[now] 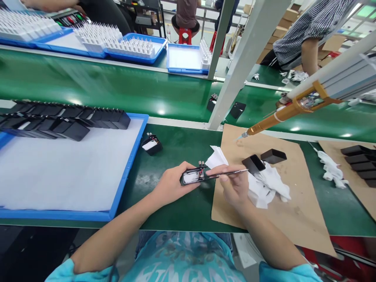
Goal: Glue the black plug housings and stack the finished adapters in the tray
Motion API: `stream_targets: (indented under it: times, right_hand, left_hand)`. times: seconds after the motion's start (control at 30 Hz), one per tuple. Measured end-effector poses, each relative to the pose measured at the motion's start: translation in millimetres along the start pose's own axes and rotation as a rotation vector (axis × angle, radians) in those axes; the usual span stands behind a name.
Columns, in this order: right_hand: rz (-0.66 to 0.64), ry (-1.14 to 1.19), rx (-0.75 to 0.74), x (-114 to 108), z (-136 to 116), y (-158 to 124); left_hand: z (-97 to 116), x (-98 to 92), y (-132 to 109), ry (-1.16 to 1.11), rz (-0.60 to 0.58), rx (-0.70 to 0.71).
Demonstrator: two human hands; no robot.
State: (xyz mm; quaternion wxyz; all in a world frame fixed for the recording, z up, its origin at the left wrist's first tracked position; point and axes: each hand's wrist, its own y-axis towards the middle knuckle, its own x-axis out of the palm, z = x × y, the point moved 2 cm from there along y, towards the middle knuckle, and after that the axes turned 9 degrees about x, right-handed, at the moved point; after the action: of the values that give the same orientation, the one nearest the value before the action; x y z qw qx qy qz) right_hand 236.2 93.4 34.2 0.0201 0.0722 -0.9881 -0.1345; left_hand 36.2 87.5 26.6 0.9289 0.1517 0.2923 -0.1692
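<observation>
My left hand (173, 184) is closed around a small black plug-adapter housing (192, 176), tilted so its open side shows. White material and red parts sit inside it, and metal prongs stick out at the top. Pinched in my right hand (235, 184) is a slim dark tool (214, 176) that looks like tweezers. Its left end meets the housing; the thin other end points right past my fingers. A similar open black housing (152, 144) stands on the green bench beyond my left hand. Folded white paper (216, 157) lies just past my right hand.
A blue tray (116, 196) at left bears rows of black housings (67, 126). Brown cardboard (279, 223) at right carries black cases (273, 156) and crumpled white cloth (268, 184). An orange-brown nozzle gun (270, 120) hangs above it. Beyond runs a green conveyor (117, 90); other people work behind.
</observation>
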Motion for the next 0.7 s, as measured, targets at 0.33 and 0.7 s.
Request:
stream_targets:
  times: [0.33,0.7]
  right_hand:
    - [0.198,0.072,0.131,-14.1,6.2,19.6]
    - [0.126,-0.036,0.139,-11.2,3.6,15.4]
  left_hand:
    - [-16.5,-11.8,9.1,0.045,-0.170,-0.113]
    - [-20.2,10.2,21.4,-0.233,0.034,0.054]
